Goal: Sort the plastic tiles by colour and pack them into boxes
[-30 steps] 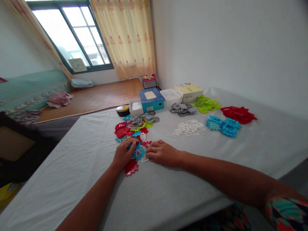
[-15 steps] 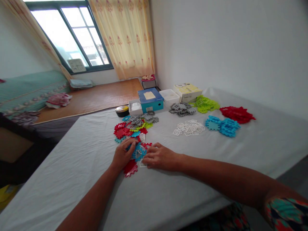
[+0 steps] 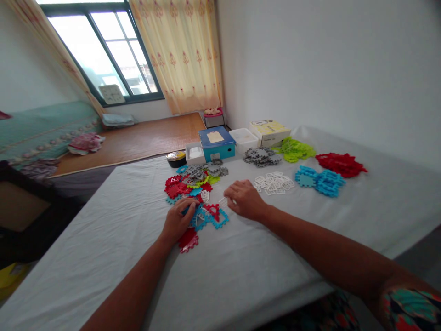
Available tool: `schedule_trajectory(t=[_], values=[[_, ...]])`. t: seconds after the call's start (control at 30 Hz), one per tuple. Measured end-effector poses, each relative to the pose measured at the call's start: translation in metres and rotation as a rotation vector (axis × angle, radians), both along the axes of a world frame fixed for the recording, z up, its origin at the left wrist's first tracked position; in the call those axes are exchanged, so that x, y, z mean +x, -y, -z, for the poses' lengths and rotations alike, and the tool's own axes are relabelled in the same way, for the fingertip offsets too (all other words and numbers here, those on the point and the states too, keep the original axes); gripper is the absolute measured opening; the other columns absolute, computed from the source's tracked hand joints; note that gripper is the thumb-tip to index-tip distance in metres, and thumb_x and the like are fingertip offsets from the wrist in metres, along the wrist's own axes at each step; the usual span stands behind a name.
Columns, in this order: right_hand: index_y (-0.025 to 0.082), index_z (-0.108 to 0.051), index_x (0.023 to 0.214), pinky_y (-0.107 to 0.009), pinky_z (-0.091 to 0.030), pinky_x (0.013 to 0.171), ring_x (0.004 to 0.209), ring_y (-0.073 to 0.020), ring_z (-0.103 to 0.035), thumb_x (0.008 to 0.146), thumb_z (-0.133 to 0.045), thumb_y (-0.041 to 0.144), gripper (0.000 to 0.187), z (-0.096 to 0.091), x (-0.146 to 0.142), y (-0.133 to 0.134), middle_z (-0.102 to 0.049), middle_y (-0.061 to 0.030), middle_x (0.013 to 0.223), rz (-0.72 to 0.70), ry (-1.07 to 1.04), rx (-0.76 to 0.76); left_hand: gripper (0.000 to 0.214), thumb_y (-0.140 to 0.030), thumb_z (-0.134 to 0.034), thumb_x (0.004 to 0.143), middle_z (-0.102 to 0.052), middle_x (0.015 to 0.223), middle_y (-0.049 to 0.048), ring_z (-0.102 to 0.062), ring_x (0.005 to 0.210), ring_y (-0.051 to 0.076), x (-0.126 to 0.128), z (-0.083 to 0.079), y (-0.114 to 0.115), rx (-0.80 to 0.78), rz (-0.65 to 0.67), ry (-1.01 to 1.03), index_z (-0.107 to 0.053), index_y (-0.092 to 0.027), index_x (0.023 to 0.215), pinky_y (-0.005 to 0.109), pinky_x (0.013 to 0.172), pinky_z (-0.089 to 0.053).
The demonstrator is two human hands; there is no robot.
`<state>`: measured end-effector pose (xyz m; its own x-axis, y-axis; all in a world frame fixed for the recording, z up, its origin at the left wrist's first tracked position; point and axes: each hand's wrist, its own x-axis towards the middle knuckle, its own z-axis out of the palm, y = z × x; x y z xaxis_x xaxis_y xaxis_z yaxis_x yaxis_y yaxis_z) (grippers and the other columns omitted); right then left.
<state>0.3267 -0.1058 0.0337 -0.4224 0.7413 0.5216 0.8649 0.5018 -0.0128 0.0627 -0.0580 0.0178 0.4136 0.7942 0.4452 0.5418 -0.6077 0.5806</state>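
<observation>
My left hand [image 3: 176, 220] stays at the near end of a mixed pile, its fingers curled on a blue toothed plastic building piece [image 3: 200, 219]. A red toothed piece [image 3: 188, 241] lies just below that hand. My right hand [image 3: 245, 201] is closed at the fingertips on a small white window-shaped plastic piece [image 3: 223, 201], mostly hidden by the fingers. It hovers between the mixed pile and a heap of white window pieces [image 3: 274, 183]. A blue frame piece [image 3: 220, 219] and a red triangular piece [image 3: 212, 211] lie between my hands.
Sorted heaps of grey pieces [image 3: 262, 156], green pieces [image 3: 295, 149], red pieces [image 3: 341, 164] and blue pieces [image 3: 320, 181] lie on the right. Behind stand a blue box [image 3: 217, 143], a white tub [image 3: 243, 139], a yellow box [image 3: 270, 132] and a round black container [image 3: 176, 159].
My right hand has moved up and to the right, away from the pile, carrying a white window piece. The blue frame and red triangle are now uncovered. My left hand keeps its place.
</observation>
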Motion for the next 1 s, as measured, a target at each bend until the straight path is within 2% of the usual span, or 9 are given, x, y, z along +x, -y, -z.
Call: schedule_trajectory(t=[0.17,0.27,0.37,0.5,0.6,0.7,0.83,0.9,1.0], values=[[0.016,-0.064,0.092,-0.039,-0.032,0.086,0.098,-0.0254,-0.053,0.085,-0.051,0.020,0.015,-0.008,0.052,-0.015,-0.068,-0.0115,0.098,0.348,0.019,-0.107,0.030,-0.039,-0.047,0.091,-0.071,0.099,0.0066,-0.064,0.097,0.021,0.000,0.000,0.000,0.005,0.005,0.000,-0.070,-0.019,0.093,0.035,0.094,-0.048],[0.015,-0.061,0.116,-0.041,-0.035,0.089,0.109,-0.0279,-0.050,0.088,-0.050,0.021,0.031,-0.006,0.058,-0.019,-0.063,-0.0144,0.117,0.400,0.011,-0.102,0.030,-0.038,-0.047,0.092,-0.071,0.098,0.0067,-0.064,0.097,0.021,0.001,0.000,-0.001,0.001,0.019,-0.003,-0.069,-0.019,0.092,0.035,0.093,-0.048],[0.014,-0.049,0.134,-0.038,-0.039,0.093,0.118,-0.0254,-0.047,0.094,-0.044,0.027,0.043,0.002,0.039,-0.019,-0.056,-0.0148,0.132,0.237,-0.065,-0.095,0.029,-0.038,-0.047,0.092,-0.071,0.096,0.0065,-0.064,0.096,0.021,0.001,0.000,-0.001,0.002,0.025,0.005,-0.069,-0.019,0.090,0.035,0.091,-0.049],[0.016,-0.048,0.137,-0.038,-0.039,0.100,0.126,-0.0226,-0.044,0.097,-0.040,0.040,0.047,0.014,-0.004,-0.016,-0.053,-0.0125,0.138,-0.058,-0.063,-0.191,0.029,-0.038,-0.047,0.092,-0.071,0.096,0.0064,-0.064,0.097,0.021,0.001,0.000,0.000,0.012,0.020,0.015,-0.070,-0.020,0.090,0.036,0.093,-0.048],[0.017,-0.045,0.140,-0.042,-0.037,0.104,0.132,-0.0243,-0.041,0.097,-0.038,0.047,0.053,0.015,-0.029,-0.019,-0.047,-0.0118,0.144,-0.196,0.042,-0.256,0.029,-0.038,-0.047,0.092,-0.071,0.096,0.0065,-0.064,0.096,0.021,0.001,0.000,0.000,0.024,0.036,0.023,-0.069,-0.019,0.091,0.035,0.091,-0.049],[0.018,-0.043,0.142,-0.044,-0.034,0.106,0.135,-0.0259,-0.038,0.097,-0.037,0.049,0.055,0.013,-0.042,-0.030,-0.040,-0.0114,0.149,-0.252,0.120,-0.309,0.028,-0.037,-0.047,0.092,-0.071,0.095,0.0061,-0.064,0.095,0.020,0.001,0.001,-0.001,0.039,0.043,0.022,-0.069,-0.019,0.091,0.034,0.090,-0.049],[0.017,-0.038,0.145,-0.042,-0.031,0.109,0.137,-0.0244,-0.036,0.097,-0.037,0.050,0.058,0.015,-0.046,-0.041,-0.039,-0.0121,0.150,-0.223,0.098,-0.371,0.027,-0.036,-0.048,0.092,-0.070,0.097,0.0059,-0.063,0.096,0.020,0.000,0.002,-0.002,0.040,0.037,0.015,-0.069,-0.020,0.092,0.034,0.091,-0.048],[0.017,-0.042,0.143,-0.041,-0.033,0.107,0.134,-0.0239,-0.039,0.097,-0.037,0.049,0.056,0.017,-0.045,-0.040,-0.043,-0.0132,0.147,-0.229,0.080,-0.359,0.027,-0.036,-0.047,0.092,-0.070,0.097,0.0059,-0.064,0.095,0.020,0.000,0.002,-0.002,0.035,0.038,0.015,-0.069,-0.020,0.092,0.034,0.090,-0.048],[0.019,-0.057,0.128,-0.038,-0.040,0.099,0.121,-0.0213,-0.051,0.099,-0.040,0.039,0.040,0.017,-0.041,-0.032,-0.058,-0.0123,0.132,-0.275,0.065,-0.323,0.027,-0.036,-0.047,0.092,-0.070,0.095,0.0060,-0.064,0.093,0.020,0.000,0.001,-0.002,0.034,0.032,0.015,-0.069,-0.020,0.091,0.033,0.088,-0.049]])
